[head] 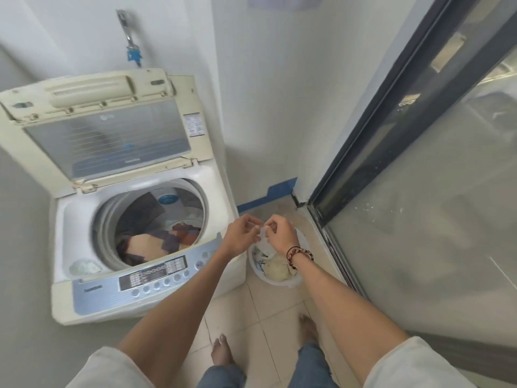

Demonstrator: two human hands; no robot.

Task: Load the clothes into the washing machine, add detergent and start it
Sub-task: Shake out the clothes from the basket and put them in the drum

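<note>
Loading step: my left hand [242,237] and right hand [280,234] pinching white garment [263,238] over basket [282,282]; next, swing it into drum [151,222].

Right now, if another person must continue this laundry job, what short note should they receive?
Left hand and right hand: both pinch a small white garment above the basin on the floor.
Washing machine: lid is up; a patterned cloth already lies in the drum.
Basin: more clothes remain inside.
Done: part of the load is in.
Left: move the white garment and the remaining clothes, add detergent (none visible), close the lid, start from the control panel.
</note>
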